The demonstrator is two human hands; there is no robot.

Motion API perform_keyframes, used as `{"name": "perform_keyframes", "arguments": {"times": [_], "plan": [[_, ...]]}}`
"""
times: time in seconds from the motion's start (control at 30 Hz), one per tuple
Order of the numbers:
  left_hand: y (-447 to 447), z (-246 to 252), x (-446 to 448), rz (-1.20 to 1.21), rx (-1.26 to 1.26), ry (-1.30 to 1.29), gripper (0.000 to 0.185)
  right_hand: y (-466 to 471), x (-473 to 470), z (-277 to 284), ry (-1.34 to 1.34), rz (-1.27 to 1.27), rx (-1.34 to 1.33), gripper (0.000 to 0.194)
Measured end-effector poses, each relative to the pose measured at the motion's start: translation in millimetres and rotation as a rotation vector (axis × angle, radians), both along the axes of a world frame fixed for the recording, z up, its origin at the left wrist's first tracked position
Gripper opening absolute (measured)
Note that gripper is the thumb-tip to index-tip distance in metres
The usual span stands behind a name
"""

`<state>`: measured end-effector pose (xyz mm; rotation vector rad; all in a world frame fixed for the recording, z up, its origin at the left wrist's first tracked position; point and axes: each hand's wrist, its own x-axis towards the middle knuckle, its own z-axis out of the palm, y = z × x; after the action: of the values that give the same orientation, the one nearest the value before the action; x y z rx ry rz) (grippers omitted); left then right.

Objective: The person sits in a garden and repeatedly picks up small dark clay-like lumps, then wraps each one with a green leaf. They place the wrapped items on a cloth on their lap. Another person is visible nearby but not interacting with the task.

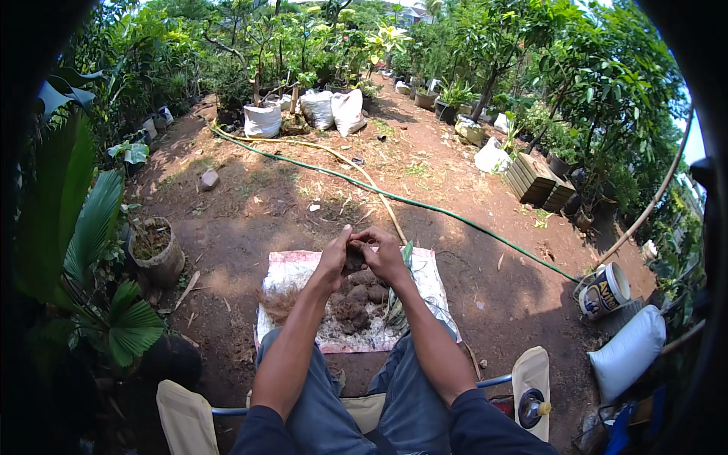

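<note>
My left hand (pixel 333 257) and my right hand (pixel 384 257) are raised together over a white woven sack (pixel 422 278) spread on the ground. Between them is a dark brown clump (pixel 356 259), probably soil, partly hidden by my fingers. Several rounded brown lumps (pixel 357 296), which look like soil balls, lie on the sack below my hands. A tuft of light brown fibre (pixel 280 302) sits at the sack's left side. Long green leaves (pixel 407 255) and thin dark strands lie at the right, partly behind my right forearm.
A green hose (pixel 364 185) and a yellow hose (pixel 335 152) cross the soil ahead. At right are a paint bucket (pixel 607 291) and a filled white sack (pixel 628 354). A bottle (pixel 533 408) rests in the chair's right armrest. A potted plant (pixel 154 250) stands at left.
</note>
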<state>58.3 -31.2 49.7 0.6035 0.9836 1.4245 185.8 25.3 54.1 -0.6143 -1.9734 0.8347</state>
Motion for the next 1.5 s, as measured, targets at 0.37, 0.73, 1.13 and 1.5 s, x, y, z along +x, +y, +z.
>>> {"name": "perform_keyframes", "arguments": {"times": [0.37,0.73,1.13,1.5], "plan": [[1.1,-0.3,2.6,0.071,0.028,0.093,0.047,1.0,4.6,3.3,-0.064,-0.01,-0.015,0.014],[1.7,1.9,-0.7,0.078,0.089,0.022,0.037,7.8,-1.5,-8.9,0.01,-0.143,-0.127,0.017],[1.1,-1.4,0.5,0.226,0.232,0.452,0.02,8.7,2.0,-6.7,0.017,-0.037,-0.15,0.015],[0.0,0.7,4.7,0.359,0.242,0.736,0.017,0.7,-2.9,-2.6,-0.035,-0.074,-0.048,0.015]]}}
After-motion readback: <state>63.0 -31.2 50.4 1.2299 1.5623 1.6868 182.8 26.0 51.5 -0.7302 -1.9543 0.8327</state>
